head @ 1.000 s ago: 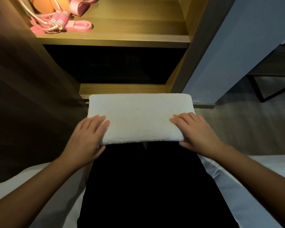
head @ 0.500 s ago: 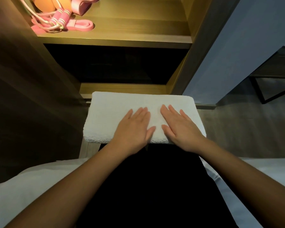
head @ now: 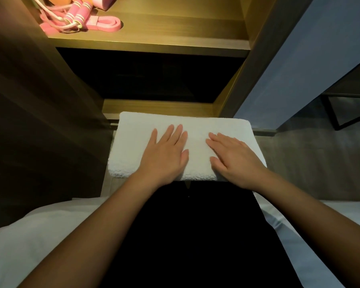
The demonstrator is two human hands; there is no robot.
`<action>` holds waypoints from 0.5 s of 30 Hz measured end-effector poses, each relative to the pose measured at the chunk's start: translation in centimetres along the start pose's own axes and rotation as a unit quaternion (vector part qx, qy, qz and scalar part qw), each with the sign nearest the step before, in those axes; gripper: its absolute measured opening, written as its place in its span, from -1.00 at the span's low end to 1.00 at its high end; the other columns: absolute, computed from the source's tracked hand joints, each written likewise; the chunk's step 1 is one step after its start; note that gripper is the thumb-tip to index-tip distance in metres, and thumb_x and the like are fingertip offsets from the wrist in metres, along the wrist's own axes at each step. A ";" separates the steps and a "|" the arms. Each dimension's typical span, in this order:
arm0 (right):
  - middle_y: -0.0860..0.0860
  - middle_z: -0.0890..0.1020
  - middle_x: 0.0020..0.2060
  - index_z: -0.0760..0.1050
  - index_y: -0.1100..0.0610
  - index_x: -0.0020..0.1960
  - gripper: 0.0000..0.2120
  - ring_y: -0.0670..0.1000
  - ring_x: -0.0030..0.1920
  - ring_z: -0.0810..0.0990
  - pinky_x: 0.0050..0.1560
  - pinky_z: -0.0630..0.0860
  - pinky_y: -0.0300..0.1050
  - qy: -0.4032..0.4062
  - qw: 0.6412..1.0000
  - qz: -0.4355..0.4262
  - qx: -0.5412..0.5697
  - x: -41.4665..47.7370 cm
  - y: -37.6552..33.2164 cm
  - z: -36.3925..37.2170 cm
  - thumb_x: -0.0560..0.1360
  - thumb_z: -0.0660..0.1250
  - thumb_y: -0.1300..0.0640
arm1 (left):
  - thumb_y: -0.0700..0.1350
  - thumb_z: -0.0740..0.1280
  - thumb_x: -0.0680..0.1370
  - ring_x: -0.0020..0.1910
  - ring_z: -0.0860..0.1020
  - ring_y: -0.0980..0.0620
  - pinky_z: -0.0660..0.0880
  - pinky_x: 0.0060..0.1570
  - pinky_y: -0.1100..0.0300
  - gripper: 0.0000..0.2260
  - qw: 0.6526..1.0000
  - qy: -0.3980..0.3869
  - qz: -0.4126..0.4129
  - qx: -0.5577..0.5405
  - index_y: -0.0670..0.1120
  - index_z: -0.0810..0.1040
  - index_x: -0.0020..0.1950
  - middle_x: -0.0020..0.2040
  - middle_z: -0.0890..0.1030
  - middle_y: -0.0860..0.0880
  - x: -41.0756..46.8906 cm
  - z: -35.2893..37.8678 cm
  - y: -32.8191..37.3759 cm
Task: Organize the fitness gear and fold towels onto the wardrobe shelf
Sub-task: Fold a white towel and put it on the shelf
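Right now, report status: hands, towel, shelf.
Both open: left hand, right hand flat on folded white towel on lap. Pink jump rope, pink resistance band on lit shelf, left side. Nothing seen blocking.

The towel [head: 195, 129] is plain white. At eleven o'clock the rope handles [head: 79, 14] are pink with pale stripes, and the band [head: 109, 22] is pink. The shelf [head: 164, 36] is golden-brown woodgrain. At six o'clock the trousers [head: 195, 235] are black. At two o'clock the wall [head: 299, 69] is blue-grey.

Dim, warm shelf light; perhaps wide-angle bowing
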State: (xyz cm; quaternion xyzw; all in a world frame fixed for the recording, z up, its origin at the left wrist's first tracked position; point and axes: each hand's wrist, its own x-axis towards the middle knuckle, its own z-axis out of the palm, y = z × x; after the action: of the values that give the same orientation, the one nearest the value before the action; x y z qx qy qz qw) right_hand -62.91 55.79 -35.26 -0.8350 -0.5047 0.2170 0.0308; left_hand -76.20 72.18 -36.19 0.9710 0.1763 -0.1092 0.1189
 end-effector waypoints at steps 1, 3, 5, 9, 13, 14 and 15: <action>-0.04 0.19 0.54 0.21 0.02 0.53 -0.47 -0.01 0.52 0.16 0.48 0.10 0.01 0.028 1.000 0.012 0.008 0.3 -0.3 -0.4 0.61 -0.09 -0.10 | 0.07 -0.12 0.67 0.57 -0.18 0.05 -0.20 0.52 -0.08 -0.49 1.000 -0.003 0.001 0.007 -0.01 -0.08 0.61 0.61 -0.14 0.02 0.0 0.5 0.0; 0.01 0.27 0.51 0.26 0.05 0.49 -0.45 0.04 0.48 0.22 0.44 0.17 0.06 0.072 0.996 0.033 0.027 1.8 -1.4 -1.0 0.58 -0.10 -0.10 | 0.09 -0.14 0.67 0.57 -0.19 0.05 -0.20 0.52 -0.09 -0.49 1.000 -0.004 -0.008 0.012 0.01 -0.09 0.61 0.60 -0.15 0.03 -0.1 0.9 -0.2; 0.00 0.04 0.58 0.05 0.03 0.58 -0.45 0.05 0.56 -0.01 0.51 -0.04 0.14 0.034 0.998 0.041 0.013 3.6 -2.6 -0.5 0.63 -0.14 -0.13 | 0.12 -0.15 0.66 0.57 -0.21 0.03 -0.21 0.51 -0.11 -0.49 1.000 -0.009 -0.019 0.019 0.04 -0.11 0.60 0.60 -0.16 0.03 -0.3 0.9 -0.3; -0.10 -0.24 0.56 -0.19 -0.09 0.58 -0.38 0.05 0.55 -0.27 0.46 -0.26 0.27 -0.024 0.990 0.140 0.019 4.7 -1.3 1.2 0.60 -0.19 -0.30 | 0.26 -0.16 0.61 0.56 -0.25 -0.06 -0.23 0.47 -0.19 -0.41 0.991 -0.015 -0.129 -0.017 0.08 -0.19 0.59 0.59 -0.25 -0.05 -1.6 0.8 -2.3; -0.03 -0.20 0.57 -0.18 -0.04 0.59 -0.27 0.22 0.56 -0.14 0.50 -0.01 0.30 -0.038 0.951 0.277 0.129 4.2 2.3 0.9 0.55 -0.15 -0.38 | 0.35 -0.14 0.58 0.57 -0.17 -0.18 -0.14 0.44 -0.33 -0.31 0.957 -0.094 -0.266 -0.074 0.02 -0.18 0.59 0.59 -0.21 -0.15 -1.0 -0.8 -5.9; -0.02 -0.18 0.58 -0.15 -0.02 0.59 -0.27 0.23 0.56 -0.12 0.50 0.01 0.30 -0.040 0.948 0.283 0.139 4.1 2.7 0.7 0.56 -0.13 -0.37 | 0.35 -0.12 0.58 0.56 -0.12 -0.22 -0.12 0.44 -0.35 -0.30 0.947 -0.109 -0.291 -0.076 0.00 -0.14 0.60 0.59 -0.17 -0.18 0.0 -1.5 -6.7; 0.00 -0.17 0.58 -0.14 0.00 0.59 -0.28 0.23 0.56 -0.14 0.49 -0.02 0.31 -0.041 0.950 0.280 0.130 4.0 2.8 0.4 0.57 -0.12 -0.35 | 0.34 -0.09 0.58 0.56 -0.07 -0.25 -0.11 0.44 -0.36 -0.30 0.943 -0.111 -0.307 -0.062 -0.03 -0.08 0.60 0.59 -0.11 -0.21 1.1 -2.1 -7.3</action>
State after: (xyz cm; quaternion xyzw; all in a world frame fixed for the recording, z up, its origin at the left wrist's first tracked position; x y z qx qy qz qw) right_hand -59.20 57.81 -37.75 -0.9217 -0.2190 0.3151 0.0565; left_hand -77.46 79.73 -35.85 0.8420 0.4584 -0.2363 0.1585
